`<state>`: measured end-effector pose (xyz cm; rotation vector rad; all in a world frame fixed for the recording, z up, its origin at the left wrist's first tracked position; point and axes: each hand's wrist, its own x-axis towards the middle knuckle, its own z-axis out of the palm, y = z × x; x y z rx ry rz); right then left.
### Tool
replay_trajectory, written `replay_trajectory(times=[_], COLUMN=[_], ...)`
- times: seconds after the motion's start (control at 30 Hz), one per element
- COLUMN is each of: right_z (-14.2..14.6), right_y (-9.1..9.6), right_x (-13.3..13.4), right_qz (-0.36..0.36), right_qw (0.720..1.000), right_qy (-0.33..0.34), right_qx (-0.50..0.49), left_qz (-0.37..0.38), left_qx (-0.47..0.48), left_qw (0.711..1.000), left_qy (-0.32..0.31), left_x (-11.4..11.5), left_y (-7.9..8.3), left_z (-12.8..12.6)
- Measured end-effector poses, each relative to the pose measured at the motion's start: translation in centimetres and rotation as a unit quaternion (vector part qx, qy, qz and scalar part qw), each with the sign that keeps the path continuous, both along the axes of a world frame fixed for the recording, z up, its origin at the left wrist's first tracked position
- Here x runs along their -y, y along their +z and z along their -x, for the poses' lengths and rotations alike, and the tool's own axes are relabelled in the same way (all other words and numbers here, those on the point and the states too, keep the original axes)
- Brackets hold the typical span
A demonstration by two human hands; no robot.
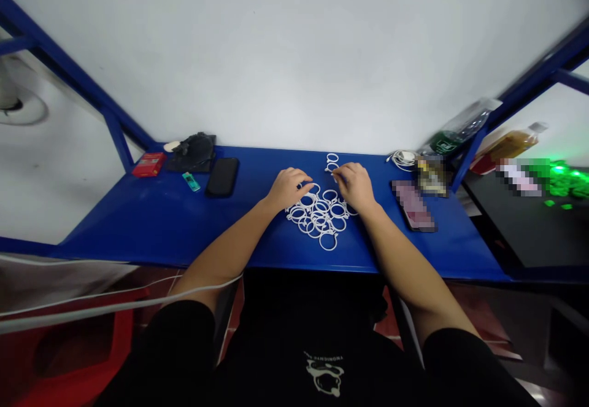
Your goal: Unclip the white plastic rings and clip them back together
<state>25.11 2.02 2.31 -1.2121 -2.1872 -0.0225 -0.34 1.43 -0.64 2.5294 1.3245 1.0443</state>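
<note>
A loose pile of several white plastic rings (321, 218) lies on the blue table (184, 223) in front of me. My left hand (289, 187) rests at the pile's upper left, fingers curled onto a ring there. At the pile's upper right my right hand (355, 186) has its fingers pinched together on a ring. A couple of separate white rings (332, 161) lie just beyond my hands, near the wall.
On the left are a black phone (222, 177), a green lighter (191, 181), a red box (149, 164) and a black pouch (192, 151). On the right lie a second phone (413, 204), a coiled white cable (404, 159) and bottles (460, 127). Blue frame bars (69, 75) flank the table.
</note>
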Motion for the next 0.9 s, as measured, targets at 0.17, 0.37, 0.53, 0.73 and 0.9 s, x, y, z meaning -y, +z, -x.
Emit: replay_trajectory(times=[0.17, 0.37, 0.53, 0.73, 0.9], right_z=[-1.3, -1.5, -1.2, -0.9, -0.8], right_y=[-0.6, -0.3, -0.2, -0.7, -0.9], right_x=[-1.3, -1.2, -0.9, -0.9, -0.9], right_qz=[0.061, 0.128, 0.184, 0.169, 0.173], right_qw=[0.996, 0.988, 0.978, 0.984, 0.985], right_qy=[-0.051, -0.071, -0.081, -0.046, -0.015], right_qx=[0.043, 0.038, 0.05, -0.017, -0.024], left_qz=[0.026, 0.049, 0.09, 0.114, 0.111], left_qx=[-0.018, -0.042, -0.086, -0.111, -0.123], left_qw=[1.0, 0.998, 0.992, 0.987, 0.986], left_qy=[-0.004, -0.017, -0.005, 0.011, 0.013], left_x=[-0.8, -0.7, -0.2, 0.2, 0.4], left_y=[-1.1, -1.2, -0.2, 0.1, 0.1], left_z=[0.4, 0.4, 0.2, 0.2, 0.1])
